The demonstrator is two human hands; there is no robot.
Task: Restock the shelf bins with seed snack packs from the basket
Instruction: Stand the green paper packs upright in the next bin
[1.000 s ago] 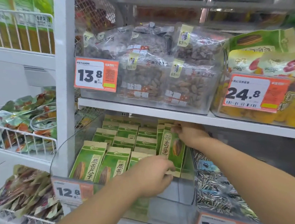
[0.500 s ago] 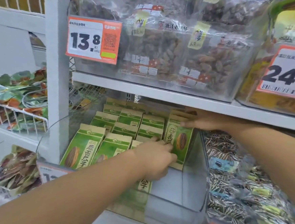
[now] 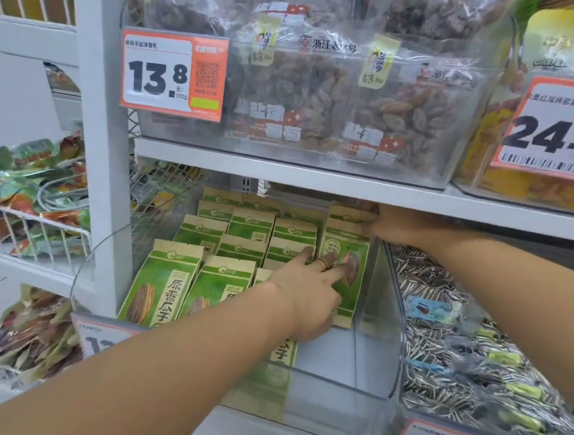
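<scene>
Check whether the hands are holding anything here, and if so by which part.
Both hands are on the rightmost green seed pack: the left hand presses straight fingers on its front face, and the right hand touches its top edge. Neither shows a clear curled grip.

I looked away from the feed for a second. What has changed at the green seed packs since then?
The left hand has uncurled from the front pack's lower edge and now lies with straight fingers on the face of that green pack. The camera has come closer. The right hand stays on the pack's top edge, under the shelf; the pack stays upright at the right wall of the clear bin.
</scene>
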